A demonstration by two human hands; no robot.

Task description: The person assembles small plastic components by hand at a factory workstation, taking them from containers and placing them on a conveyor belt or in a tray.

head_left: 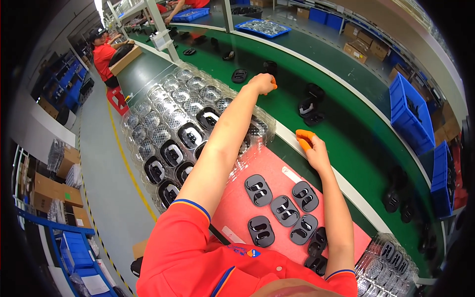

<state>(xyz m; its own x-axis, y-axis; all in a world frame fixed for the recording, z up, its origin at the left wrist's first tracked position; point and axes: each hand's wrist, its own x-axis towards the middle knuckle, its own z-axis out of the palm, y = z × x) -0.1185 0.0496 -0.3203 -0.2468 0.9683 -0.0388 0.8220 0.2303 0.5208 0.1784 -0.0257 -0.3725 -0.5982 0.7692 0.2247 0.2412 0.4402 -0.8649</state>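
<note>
My left hand (262,84) reaches over the green conveyor belt (292,79). It is beside a black part (269,68), with another dark rounded part (239,75) on the belt to its left. Orange covers show on its fingertips; the fingers are mostly hidden, so I cannot tell whether they touch anything. My right hand (315,150) hovers at the belt's near edge, fingers apart and holding nothing, also with orange fingertip covers. Between my arms, several dark grey rounded parts with glossy black inserts (258,190) lie on a pink mat (237,198).
Clear plastic blister trays (168,106), partly filled with glossy black parts (172,152), stand at left; another tray (381,277) is lower right. Dark parts (309,106) ride the belt. Blue bins (410,114) line the far right. A person in red (103,62) sits upper left.
</note>
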